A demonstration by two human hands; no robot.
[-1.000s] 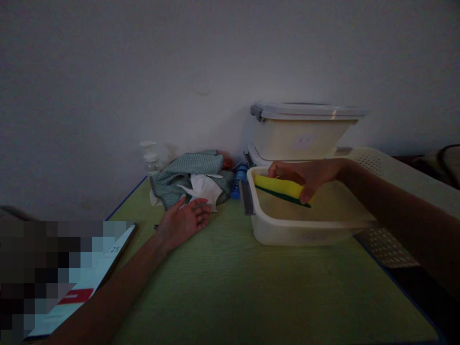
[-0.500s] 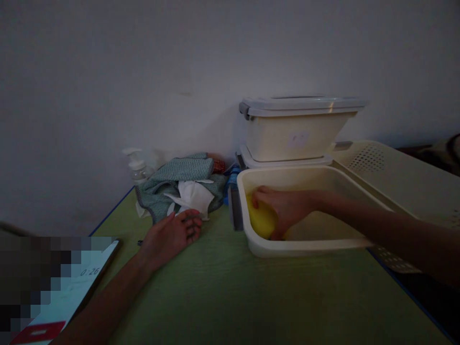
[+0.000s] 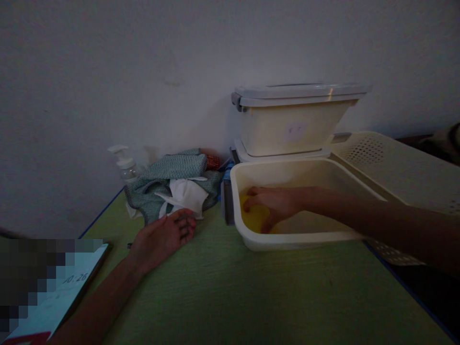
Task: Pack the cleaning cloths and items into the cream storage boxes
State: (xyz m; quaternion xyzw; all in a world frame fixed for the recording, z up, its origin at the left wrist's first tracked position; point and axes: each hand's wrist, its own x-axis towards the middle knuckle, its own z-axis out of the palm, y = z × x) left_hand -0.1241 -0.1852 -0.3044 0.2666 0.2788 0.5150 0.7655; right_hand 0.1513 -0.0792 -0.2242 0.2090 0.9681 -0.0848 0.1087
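My right hand [image 3: 273, 205] reaches into an open cream plastic tub [image 3: 287, 242] and presses a yellow sponge [image 3: 254, 219] down against the tub's left inner end, fingers wrapped over it. My left hand [image 3: 163, 237] rests palm down on the green table [image 3: 230, 297], fingers loosely stretched, touching the edge of a white crumpled cloth [image 3: 185, 194]. It holds nothing.
A green-grey towel [image 3: 168, 175] is heaped behind the white cloth, with a pump bottle [image 3: 124, 163] at the wall. A lidded cream box [image 3: 294, 120] stands behind the tub. A perforated cream tray [image 3: 391, 167] lies at right. A phone screen [image 3: 53, 297] lies at lower left.
My right hand lowered the sponge from above the tub down into its left end. The view shifted slightly; my left hand stayed on the table.
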